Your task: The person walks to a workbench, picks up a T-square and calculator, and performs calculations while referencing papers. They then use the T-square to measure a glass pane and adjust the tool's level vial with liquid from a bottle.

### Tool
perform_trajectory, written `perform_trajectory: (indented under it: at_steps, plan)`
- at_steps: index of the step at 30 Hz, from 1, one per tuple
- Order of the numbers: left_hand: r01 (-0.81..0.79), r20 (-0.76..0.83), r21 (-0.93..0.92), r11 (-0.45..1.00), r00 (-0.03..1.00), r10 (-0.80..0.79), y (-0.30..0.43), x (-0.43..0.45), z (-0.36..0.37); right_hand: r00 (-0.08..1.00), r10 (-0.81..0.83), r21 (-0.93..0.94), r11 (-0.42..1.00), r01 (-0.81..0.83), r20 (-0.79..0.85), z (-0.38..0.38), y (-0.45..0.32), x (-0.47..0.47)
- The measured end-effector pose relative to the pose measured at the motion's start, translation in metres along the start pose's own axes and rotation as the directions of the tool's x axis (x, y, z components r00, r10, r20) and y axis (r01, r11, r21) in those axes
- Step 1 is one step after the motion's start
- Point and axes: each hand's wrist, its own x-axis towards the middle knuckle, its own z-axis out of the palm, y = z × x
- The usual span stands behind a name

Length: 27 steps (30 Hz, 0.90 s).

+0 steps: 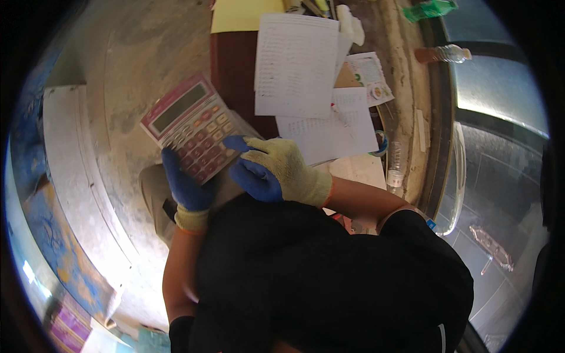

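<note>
A large pink and white desk calculator (192, 125) is tilted in front of me, its screen facing up. My left hand (187, 187), in a cream knit glove with blue coating, grips its lower left edge, the thumb along the side. Gloved the same way, my right hand (273, 170) is at the right edge of the keys with bent fingers; its index fingertip is over or on the keypad, and contact cannot be told. To the right, a handwritten sheet (296, 66) overlaps another written sheet (329, 128), on which a pen with a red tip (340, 114) lies.
Yellow paper (247, 15) lies on the dark red tabletop (234, 66). A printed packet (371, 77), a roll of tape (380, 143) and a clear plastic bottle (395, 167) are to the right. Another bottle with brown contents (441, 54) and a green plastic piece (429, 9) lie beyond.
</note>
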Motion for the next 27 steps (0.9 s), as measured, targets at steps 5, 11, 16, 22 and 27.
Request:
perform_trajectory:
  at_steps: [5,11,16,22,27]
  plan:
    - [-0.196,-0.021,0.028,0.980,0.980,0.196,-0.010,0.010,0.000,0.998,0.056,-0.083,0.995,-0.055,0.016,-0.011,0.010,-0.001]
    - [-0.131,-0.015,0.109,0.985,0.991,0.134,-0.004,0.008,0.003,0.999,-0.026,-0.051,0.998,0.024,-0.039,-0.004,0.004,0.002]
    - [-0.011,-0.035,0.117,0.993,0.999,0.015,0.002,0.000,0.005,0.998,-0.052,0.050,0.997,0.050,0.038,0.008,-0.001,0.007]
    - [-0.059,0.071,-0.009,0.998,0.996,0.060,-0.004,-0.002,0.009,0.994,-0.075,0.126,0.990,0.065,0.077,0.016,-0.005,0.015]
    - [-0.049,0.043,0.008,0.999,0.998,0.048,-0.002,-0.001,0.009,0.993,-0.073,0.025,0.997,0.071,0.090,0.019,-0.007,0.025]
